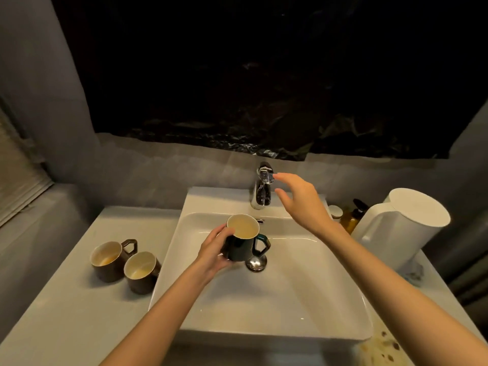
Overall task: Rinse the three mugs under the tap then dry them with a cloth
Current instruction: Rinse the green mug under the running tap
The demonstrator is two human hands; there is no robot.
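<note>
Nearest me, brown stains [383, 347] spot the counter [79, 313] by the near right corner of the sink [264, 335]. Both bare forearms reach in over the sink's front edge.

The left arm comes in from the sink's near left and ends over the middle of the basin. The left hand [214, 250] grips a dark green mug [241, 250] from the side, fingers and thumb curled round its body. The mug is held upright above the basin, pale inside, with its handle pointing to the sink's right. Just below it sits the metal drain plug [256, 262].

On the counter to the left of the sink two brown mugs [109, 261] [141, 272] stand upright, close together. Both look stained inside.

The right arm crosses the sink's right side and stretches toward its back edge, wrist raised. The right hand [303, 204] holds nothing. Its fingers are spread, with the thumb below and the forefinger reaching out. The fingertip is just beside the lever [265, 173] of the chrome tap [261, 192], which stands at the middle of the sink's back edge. I cannot tell whether finger and lever touch.

To the right of the sink stands a white jug [401, 225]. An amber pump bottle [350, 219] and a small white jar [335, 211] stand between it and the tap. Behind the sink, black plastic sheeting [264, 75] covers the wall.
</note>
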